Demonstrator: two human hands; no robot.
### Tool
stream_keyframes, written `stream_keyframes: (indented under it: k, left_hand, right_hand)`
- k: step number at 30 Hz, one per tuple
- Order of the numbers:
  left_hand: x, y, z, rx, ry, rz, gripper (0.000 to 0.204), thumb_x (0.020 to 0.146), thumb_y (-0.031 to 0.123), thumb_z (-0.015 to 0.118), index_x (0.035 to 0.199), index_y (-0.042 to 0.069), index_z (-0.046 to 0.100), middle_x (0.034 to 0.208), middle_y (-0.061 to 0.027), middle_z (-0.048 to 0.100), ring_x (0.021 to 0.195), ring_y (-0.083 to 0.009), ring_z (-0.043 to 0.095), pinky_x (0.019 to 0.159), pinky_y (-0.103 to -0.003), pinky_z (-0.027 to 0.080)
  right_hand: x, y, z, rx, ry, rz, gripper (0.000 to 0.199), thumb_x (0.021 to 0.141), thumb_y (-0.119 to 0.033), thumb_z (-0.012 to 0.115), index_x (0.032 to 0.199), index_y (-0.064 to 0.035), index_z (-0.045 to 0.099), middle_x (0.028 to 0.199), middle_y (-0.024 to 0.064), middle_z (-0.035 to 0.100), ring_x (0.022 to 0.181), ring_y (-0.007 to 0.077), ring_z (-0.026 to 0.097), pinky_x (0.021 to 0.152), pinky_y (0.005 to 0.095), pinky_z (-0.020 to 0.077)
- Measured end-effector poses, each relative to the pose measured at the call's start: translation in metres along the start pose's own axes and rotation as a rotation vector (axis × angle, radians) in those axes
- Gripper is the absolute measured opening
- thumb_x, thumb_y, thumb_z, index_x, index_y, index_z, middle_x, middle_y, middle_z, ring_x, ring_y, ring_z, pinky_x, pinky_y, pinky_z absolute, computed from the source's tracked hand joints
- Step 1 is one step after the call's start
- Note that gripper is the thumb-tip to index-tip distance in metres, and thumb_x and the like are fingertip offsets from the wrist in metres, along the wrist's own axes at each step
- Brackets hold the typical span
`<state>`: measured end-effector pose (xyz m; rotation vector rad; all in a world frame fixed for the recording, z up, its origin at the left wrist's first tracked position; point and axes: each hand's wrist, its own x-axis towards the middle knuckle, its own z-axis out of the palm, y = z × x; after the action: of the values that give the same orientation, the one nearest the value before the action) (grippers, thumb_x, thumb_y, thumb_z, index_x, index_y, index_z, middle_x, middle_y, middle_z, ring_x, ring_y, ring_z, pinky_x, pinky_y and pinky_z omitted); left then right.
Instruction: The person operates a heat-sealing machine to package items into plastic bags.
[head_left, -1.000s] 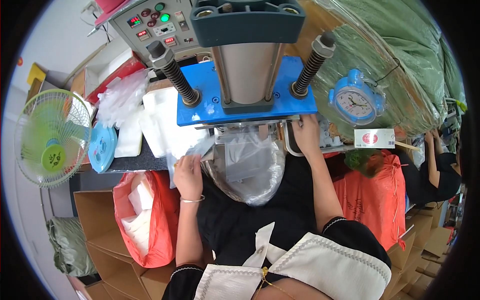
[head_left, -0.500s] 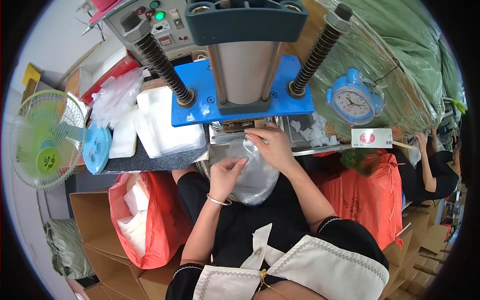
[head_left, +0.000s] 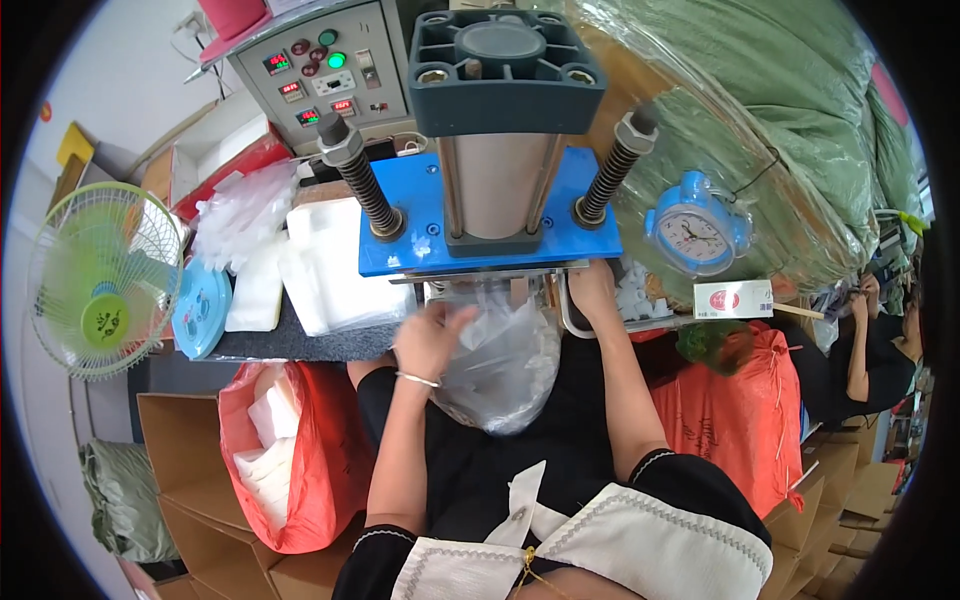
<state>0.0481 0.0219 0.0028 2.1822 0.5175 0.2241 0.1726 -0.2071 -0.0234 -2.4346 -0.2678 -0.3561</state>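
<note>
A blue press machine [head_left: 490,215] with two black springs and a grey cylinder stands in front of me. A clear plastic bag [head_left: 500,365] hangs from under its plate onto my lap. My left hand [head_left: 428,338], with a bracelet at the wrist, grips the bag's upper left edge below the plate. My right hand [head_left: 592,290] reaches up under the plate's right end, next to a metal handle; its fingers are partly hidden, and what it holds cannot be made out.
White plastic stacks [head_left: 325,265] lie on the bench left of the press. A green fan [head_left: 105,280] and a blue disc [head_left: 200,308] stand at far left, with a red sack [head_left: 290,450] below. A blue clock [head_left: 695,230], another red sack [head_left: 745,415], cardboard boxes and a person [head_left: 875,345] are at right.
My left hand has moved up and right to the bag's top edge. My right hand has shifted from the bag's mouth to the plate's right end. The bag hangs lower.
</note>
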Motion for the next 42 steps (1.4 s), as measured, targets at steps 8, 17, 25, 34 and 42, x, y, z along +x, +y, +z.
stream_keyframes:
  k: [8, 17, 25, 34, 42]
  left_hand:
    - [-0.049, -0.055, -0.02, 0.597, 0.185, 0.308, 0.052, 0.076, 0.028, 0.07, 0.12, 0.007, 0.054, 0.128, -0.0106, 0.051, 0.122, -0.0307, 0.043, 0.108, -0.049, 0.022]
    - [-0.064, 0.025, -0.051, -0.199, -0.06, 0.083, 0.015, 0.081, 0.013, 0.07, 0.084, -0.001, 0.067, 0.075, -0.0108, 0.065, 0.065, -0.0159, 0.062, 0.059, -0.026, 0.047]
    - [-0.064, -0.001, 0.003, -0.787, -0.293, -0.211, 0.025, 0.091, 0.02, 0.061, 0.095, -0.004, 0.066, 0.081, -0.0039, 0.065, 0.07, -0.0087, 0.057, 0.067, -0.023, 0.048]
    - [-0.061, -0.025, 0.027, -0.632, -0.199, -0.228, 0.022, 0.09, 0.017, 0.062, 0.091, -0.004, 0.066, 0.077, -0.0019, 0.063, 0.07, -0.0071, 0.056, 0.066, -0.021, 0.045]
    - [-0.062, -0.033, 0.034, -0.705, -0.19, -0.285, 0.017, 0.087, 0.016, 0.067, 0.091, 0.0, 0.067, 0.077, 0.0003, 0.064, 0.067, -0.0044, 0.053, 0.059, -0.019, 0.04]
  right_hand:
    - [-0.001, 0.016, -0.003, 0.355, -0.137, 0.152, 0.021, 0.079, 0.001, 0.056, 0.1, 0.0025, 0.055, 0.096, 0.0216, 0.06, 0.084, 0.039, 0.06, 0.075, 0.0404, 0.0484]
    - [-0.059, -0.09, -0.045, 1.08, -0.203, 0.243, 0.024, 0.088, -0.001, 0.057, 0.112, -0.0014, 0.055, 0.092, 0.0056, 0.06, 0.076, 0.01, 0.057, 0.072, 0.025, 0.0487]
    - [-0.038, -0.102, -0.039, 0.745, -0.485, 0.01, 0.02, 0.089, -0.009, 0.06, 0.108, -0.0048, 0.066, 0.093, 0.004, 0.065, 0.079, 0.0094, 0.057, 0.07, 0.0237, 0.046]
    - [-0.035, -0.086, -0.023, 0.28, -0.33, -0.327, 0.019, 0.086, -0.014, 0.062, 0.101, -0.0039, 0.067, 0.096, 0.0105, 0.066, 0.09, 0.0205, 0.061, 0.076, 0.0316, 0.0478]
    - [-0.037, -0.082, -0.015, 0.485, -0.32, -0.11, 0.023, 0.084, -0.019, 0.062, 0.103, -0.0074, 0.068, 0.091, 0.0125, 0.066, 0.085, 0.0301, 0.061, 0.077, 0.0386, 0.0468]
